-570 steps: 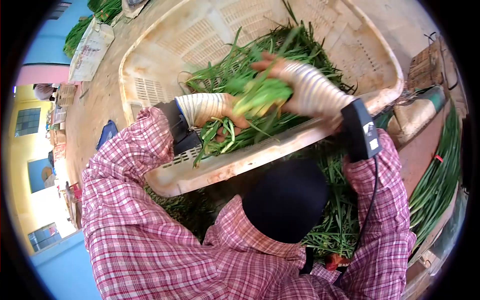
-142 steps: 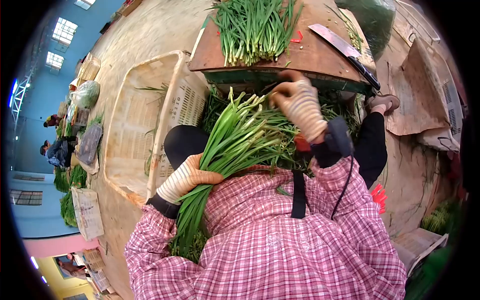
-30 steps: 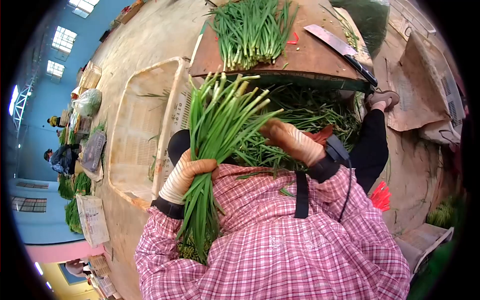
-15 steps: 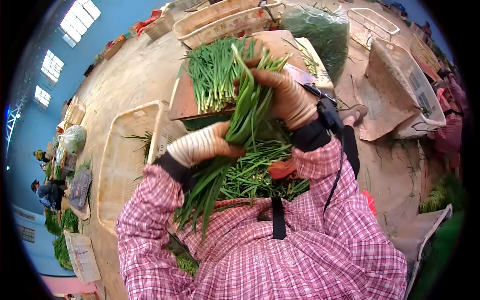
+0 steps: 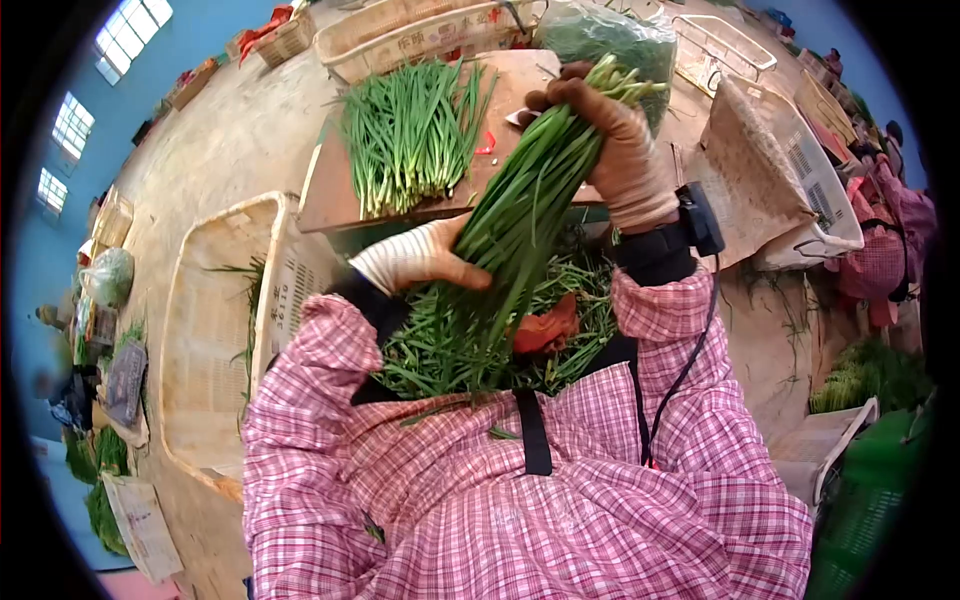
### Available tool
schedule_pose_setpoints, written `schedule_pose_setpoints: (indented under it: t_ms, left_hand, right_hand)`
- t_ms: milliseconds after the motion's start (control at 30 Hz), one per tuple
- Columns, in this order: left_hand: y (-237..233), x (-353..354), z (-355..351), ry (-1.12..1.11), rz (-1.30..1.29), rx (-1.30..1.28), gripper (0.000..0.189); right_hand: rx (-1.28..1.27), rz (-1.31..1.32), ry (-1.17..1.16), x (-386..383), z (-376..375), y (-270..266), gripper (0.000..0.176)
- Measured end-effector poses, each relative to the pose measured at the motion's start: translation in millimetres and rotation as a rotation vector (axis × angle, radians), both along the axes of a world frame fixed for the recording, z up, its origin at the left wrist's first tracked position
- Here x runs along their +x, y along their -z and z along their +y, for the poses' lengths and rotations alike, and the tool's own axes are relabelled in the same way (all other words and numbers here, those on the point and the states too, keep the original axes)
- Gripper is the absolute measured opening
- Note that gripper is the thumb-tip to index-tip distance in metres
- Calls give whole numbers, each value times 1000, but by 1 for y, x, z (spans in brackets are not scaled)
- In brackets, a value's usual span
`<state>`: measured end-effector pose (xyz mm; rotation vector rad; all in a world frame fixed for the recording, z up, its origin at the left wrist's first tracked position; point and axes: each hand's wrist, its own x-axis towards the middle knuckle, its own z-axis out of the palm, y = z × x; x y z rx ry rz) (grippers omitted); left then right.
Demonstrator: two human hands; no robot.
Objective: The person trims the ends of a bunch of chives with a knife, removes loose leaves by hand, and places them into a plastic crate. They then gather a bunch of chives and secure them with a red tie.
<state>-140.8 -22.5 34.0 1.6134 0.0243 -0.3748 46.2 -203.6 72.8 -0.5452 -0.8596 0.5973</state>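
A bunch of garlic chives (image 5: pixel 530 180) is held slantwise in front of my chest, pale cut ends up at the right and leaf tips hanging down. My right hand (image 5: pixel 620 140), in a worn, soiled glove, is closed around the bunch near its stem ends. Lower down, my left hand (image 5: pixel 425 258) grips the leafy part, its thumb in front and its other fingers hidden behind the leaves. Beyond the hands, a neat pile of chives (image 5: pixel 410 140) lies on a brown board (image 5: pixel 320 195). Loose chive leaves (image 5: pixel 430 345) and an orange-red cloth-like piece (image 5: pixel 550 325) are under the bunch.
A plastic crate (image 5: pixel 205 350) with a few leaves stands at my left. Another crate (image 5: pixel 400 45) and a clear bag of greens (image 5: pixel 610 40) sit behind the board. To the right is a crate (image 5: pixel 800 150) with a brown sheet (image 5: pixel 745 150); a person in pink (image 5: pixel 880 235) is farther right.
The bunch has turned so its stems point up to the right, and it looks fuller and straighter. My right hand has moved up and right, now clasping the stem end.
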Motion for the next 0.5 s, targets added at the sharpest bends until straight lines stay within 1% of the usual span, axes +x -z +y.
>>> schedule_pose_setpoints:
  t_ms: [33, 67, 100, 133, 167, 200, 233, 267, 367, 400, 433, 467, 500]
  left_hand:
    - [2, -5, 21, 37, -48, 172, 81]
    - [11, -13, 35, 66, -81, 333, 86]
    - [-3, -26, 37, 24, -8, 253, 85]
    - [-27, -36, 44, -24, 60, 180, 85]
    - [-27, -44, 62, -106, 57, 211, 80]
    - [-29, -53, 76, -181, 50, 248, 75]
    - [-40, -61, 78, -204, -73, 407, 71]
    - [-52, -67, 77, -216, -201, 570, 68]
    - [-70, -85, 74, -314, -356, 465, 61]
    - [-73, -87, 74, -319, -401, 453, 60]
    - [-75, -87, 79, -309, -466, 574, 56]
    - [-89, -85, 60, -393, -541, 483, 65]
    - [-106, -82, 40, -478, -628, 392, 74]
  right_hand:
    - [-231, -473, 364, 2, -5, 0, 24]
    - [-339, -614, 481, 4, -8, 5, 23]
    - [-447, -755, 598, 6, -10, 9, 24]
    - [-387, -524, 388, -15, -12, -13, 22]
    - [-325, -275, 204, -36, -14, -35, 22]
    - [-285, -371, 254, -46, -6, -42, 24]
    - [-242, -463, 307, -55, 2, -49, 32]
    - [-409, -543, 410, -60, 15, -47, 33]
    - [-159, -585, 251, -85, 10, -88, 30]
    - [-238, -693, 326, -82, 16, -87, 30]
    - [-316, -803, 401, -79, 22, -86, 30]
    - [-191, -892, 476, -82, 43, -78, 27]
    - [-231, -849, 478, -82, 36, -85, 25]
